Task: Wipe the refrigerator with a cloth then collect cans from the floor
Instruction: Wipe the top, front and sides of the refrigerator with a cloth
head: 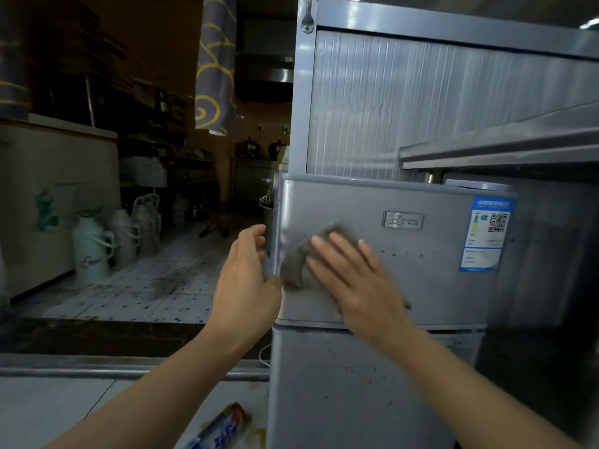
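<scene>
A dim kitchen is seen beyond a dark threshold, its pale tiled floor (155, 286) dotted blue. White plastic thermos jugs (92, 247) are stood beside a white chest cabinet (58, 176). A grey, yellow-patterned curtain (215, 59) is hung above. A ribbed metal panel (372, 105) is lit at right.

Far to my left a row of white thermos jugs (92, 247) stands on the speckled tile floor (155, 286), beside a pale chest freezer (58, 189). A grey curtain with yellow swirls (214, 66) hangs above. A ladle (308, 17) hangs from the ribbed metal cabinet (405, 108). To my right a steel counter (502, 147) juts out.
</scene>
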Demonstrator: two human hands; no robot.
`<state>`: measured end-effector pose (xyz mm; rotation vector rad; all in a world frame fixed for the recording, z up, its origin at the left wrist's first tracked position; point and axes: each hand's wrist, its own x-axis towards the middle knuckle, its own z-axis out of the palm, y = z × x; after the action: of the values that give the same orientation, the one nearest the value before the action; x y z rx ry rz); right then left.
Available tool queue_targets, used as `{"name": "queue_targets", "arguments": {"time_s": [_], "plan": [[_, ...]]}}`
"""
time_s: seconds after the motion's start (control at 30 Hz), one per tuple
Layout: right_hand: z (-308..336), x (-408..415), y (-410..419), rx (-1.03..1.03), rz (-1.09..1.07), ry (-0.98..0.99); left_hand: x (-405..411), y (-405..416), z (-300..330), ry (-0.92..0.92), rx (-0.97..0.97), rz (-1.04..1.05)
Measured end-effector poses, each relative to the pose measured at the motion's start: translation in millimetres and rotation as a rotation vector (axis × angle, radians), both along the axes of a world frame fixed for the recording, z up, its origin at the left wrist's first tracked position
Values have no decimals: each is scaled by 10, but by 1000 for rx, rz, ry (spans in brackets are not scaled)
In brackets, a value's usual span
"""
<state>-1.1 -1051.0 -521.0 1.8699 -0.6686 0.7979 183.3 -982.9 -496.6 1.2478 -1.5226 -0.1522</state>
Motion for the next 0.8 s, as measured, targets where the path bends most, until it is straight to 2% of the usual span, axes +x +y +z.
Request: {"name": "queue_targets", "arguments": {"time_s": [0.13,0.23,0.3,0.43,0.53,0.63,0.7,0.8], "plan": [[600,-139,-82,-87,14,-274,-203,-119,114,-13,-46,46],[419,-153,-111,-57,27,-421,-358,-195,116,-51,-68,186],[-46,-231,-94,4,24,-412,-421,-229,90,-77,-68,267],[-738,-533,-26,113,-73,-234,-463,-302,52,-103,-28,317],[-511,-600,-44,77,-92,-220,-423,-350,42,-88,-12,301],[39,-575,-97,29,-47,-435,-402,-361,30,-93,-20,304],[288,-579,-155,-7,-7,-492,-401,-362,19,-97,-25,307],[157,-578,-184,28,-2,-567,-395,-366,11,-96,-27,306]]}}
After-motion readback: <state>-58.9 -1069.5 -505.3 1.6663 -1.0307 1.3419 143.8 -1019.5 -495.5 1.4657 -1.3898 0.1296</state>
